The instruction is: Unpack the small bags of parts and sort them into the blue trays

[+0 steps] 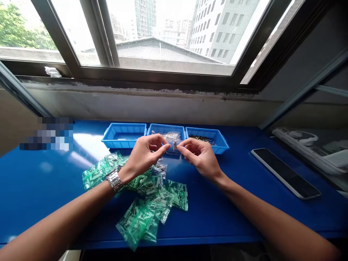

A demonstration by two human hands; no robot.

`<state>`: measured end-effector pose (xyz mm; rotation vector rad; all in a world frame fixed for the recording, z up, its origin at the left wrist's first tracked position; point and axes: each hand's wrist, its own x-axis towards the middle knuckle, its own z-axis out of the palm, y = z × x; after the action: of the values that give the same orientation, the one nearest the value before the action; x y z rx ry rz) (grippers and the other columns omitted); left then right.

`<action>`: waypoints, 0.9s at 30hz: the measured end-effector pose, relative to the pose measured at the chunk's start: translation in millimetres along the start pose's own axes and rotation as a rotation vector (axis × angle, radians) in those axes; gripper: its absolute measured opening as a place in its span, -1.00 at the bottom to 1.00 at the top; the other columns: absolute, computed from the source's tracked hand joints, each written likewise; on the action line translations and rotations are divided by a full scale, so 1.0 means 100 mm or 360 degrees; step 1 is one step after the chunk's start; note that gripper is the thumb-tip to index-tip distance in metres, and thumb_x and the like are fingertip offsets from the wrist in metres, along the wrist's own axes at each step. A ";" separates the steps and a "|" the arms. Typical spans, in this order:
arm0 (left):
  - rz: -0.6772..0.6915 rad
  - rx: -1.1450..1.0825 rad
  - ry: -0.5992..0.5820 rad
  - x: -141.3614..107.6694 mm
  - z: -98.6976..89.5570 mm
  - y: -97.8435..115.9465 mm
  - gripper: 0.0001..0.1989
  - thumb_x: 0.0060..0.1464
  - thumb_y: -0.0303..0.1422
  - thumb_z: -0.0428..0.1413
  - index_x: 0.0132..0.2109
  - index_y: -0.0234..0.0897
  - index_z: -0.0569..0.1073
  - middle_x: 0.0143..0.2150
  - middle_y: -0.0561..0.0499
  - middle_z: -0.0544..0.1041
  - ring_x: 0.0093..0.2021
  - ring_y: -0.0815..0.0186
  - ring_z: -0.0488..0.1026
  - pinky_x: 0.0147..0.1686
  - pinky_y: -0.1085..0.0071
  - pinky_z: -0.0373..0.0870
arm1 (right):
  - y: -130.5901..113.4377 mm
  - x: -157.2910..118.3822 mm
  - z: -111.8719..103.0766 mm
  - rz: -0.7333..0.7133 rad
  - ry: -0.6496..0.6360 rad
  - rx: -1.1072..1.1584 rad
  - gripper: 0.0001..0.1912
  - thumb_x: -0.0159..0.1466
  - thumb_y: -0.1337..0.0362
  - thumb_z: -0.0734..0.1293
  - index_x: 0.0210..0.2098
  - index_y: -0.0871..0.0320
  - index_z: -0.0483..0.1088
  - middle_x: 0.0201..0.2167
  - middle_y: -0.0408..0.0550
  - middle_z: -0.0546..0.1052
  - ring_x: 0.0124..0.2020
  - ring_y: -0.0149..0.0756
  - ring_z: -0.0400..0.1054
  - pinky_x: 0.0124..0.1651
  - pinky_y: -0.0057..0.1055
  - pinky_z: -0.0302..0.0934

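My left hand, with a metal watch on its wrist, pinches one side of a small clear plastic bag with thumb and fingertips. My right hand pinches the opposite side, so the bag hangs between both hands. Small shiny metal pieces show in it; their exact kind is too small to tell. Just behind the fingers stands the middle blue bin, holding clear plastic packets. Below my left hand lies a spread of green and clear packets with slim pieces inside.
A left blue bin and a right blue bin flank the middle one; the right holds dark and brass screw-like pieces. A phone lies on the blue table at right. Beyond the table are a wall and window.
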<state>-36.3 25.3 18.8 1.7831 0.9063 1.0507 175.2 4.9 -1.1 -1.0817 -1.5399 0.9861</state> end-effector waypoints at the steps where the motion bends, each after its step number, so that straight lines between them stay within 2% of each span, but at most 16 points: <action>1: -0.0003 -0.0009 -0.0006 0.00 0.00 0.00 -0.77 0.26 -0.27 0.26 -0.30 -0.35 0.55 -0.58 0.11 0.42 -0.64 0.49 0.31 -0.68 0.60 0.24 | 0.00 0.00 0.00 -0.0001 0.0022 -0.0003 -0.73 0.30 0.08 0.51 -0.33 0.17 0.56 -0.62 -0.22 0.39 -0.61 -0.47 0.19 -0.57 -0.50 0.04; 6: 0.0039 -0.0056 -0.0022 -0.02 0.00 0.01 -0.78 0.27 -0.28 0.27 -0.29 -0.33 0.52 -0.58 0.10 0.46 -0.65 0.48 0.35 -0.68 0.59 0.30 | -0.01 0.00 0.00 0.0038 0.0057 0.0095 -0.71 0.28 0.06 0.53 -0.35 0.18 0.57 -0.65 -0.19 0.46 -0.69 -0.47 0.24 -0.63 -0.49 0.09; 9: 0.0166 0.0024 0.0005 -0.04 0.01 -0.01 -0.83 0.30 -0.31 0.25 -0.24 -0.31 0.54 -0.44 0.00 0.61 -0.55 0.40 0.53 -0.60 0.54 0.47 | -0.02 -0.02 0.00 -0.0026 0.0078 0.0157 -0.73 0.30 0.07 0.53 -0.28 0.17 0.60 -0.46 -0.04 0.64 -0.64 -0.37 0.44 -0.64 -0.46 0.19; 12: 0.0414 0.0225 0.0158 -0.07 0.02 -0.04 -0.93 0.33 -0.37 0.23 -0.11 -0.28 0.57 -0.19 -0.07 0.71 -0.24 0.27 0.71 -0.36 0.45 0.67 | -0.04 -0.04 0.00 -0.0159 0.0173 0.0076 -0.77 0.34 0.12 0.50 -0.13 0.14 0.64 -0.23 0.06 0.71 -0.40 -0.19 0.63 -0.60 -0.45 0.30; 14: 0.0555 0.0317 0.0232 -0.07 0.03 -0.06 -0.88 0.33 -0.42 0.22 -0.01 -0.26 0.56 -0.04 -0.08 0.71 -0.04 0.21 0.71 -0.13 0.34 0.72 | -0.05 -0.06 0.00 -0.0237 0.0218 -0.0012 -0.76 0.36 0.15 0.48 -0.03 0.10 0.64 -0.10 0.06 0.70 -0.27 -0.14 0.66 -0.58 -0.44 0.37; 16: 0.0622 0.0331 0.0238 -0.06 0.03 -0.06 -0.83 0.34 -0.44 0.22 0.05 -0.26 0.54 0.06 -0.09 0.69 0.05 0.19 0.68 0.01 0.27 0.71 | -0.07 -0.07 0.00 -0.0289 0.0218 -0.0066 -0.73 0.37 0.18 0.48 0.04 0.05 0.63 0.01 0.04 0.68 -0.18 -0.12 0.66 -0.55 -0.45 0.42; 20: 0.0651 0.0338 0.0236 -0.06 0.02 -0.06 -0.81 0.34 -0.44 0.23 0.07 -0.25 0.53 0.08 -0.07 0.69 0.04 0.22 0.69 0.02 0.28 0.70 | -0.09 -0.09 0.01 -0.0325 0.0199 -0.0101 -0.71 0.38 0.20 0.47 0.09 0.03 0.61 0.08 0.02 0.66 -0.09 -0.09 0.66 -0.45 -0.40 0.52; 27: 0.0597 0.0377 0.0234 -0.06 0.02 -0.07 -0.82 0.34 -0.44 0.22 0.07 -0.26 0.53 0.02 -0.06 0.69 -0.01 0.25 0.69 -0.02 0.34 0.68 | -0.08 -0.08 0.00 -0.0301 0.0186 -0.0130 -0.71 0.38 0.21 0.45 0.08 0.07 0.61 0.08 0.05 0.66 -0.12 -0.09 0.66 -0.41 -0.36 0.54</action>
<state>-37.9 22.3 9.9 2.1527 0.8283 1.3719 175.3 -4.8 4.7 -1.0111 -1.5658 0.7250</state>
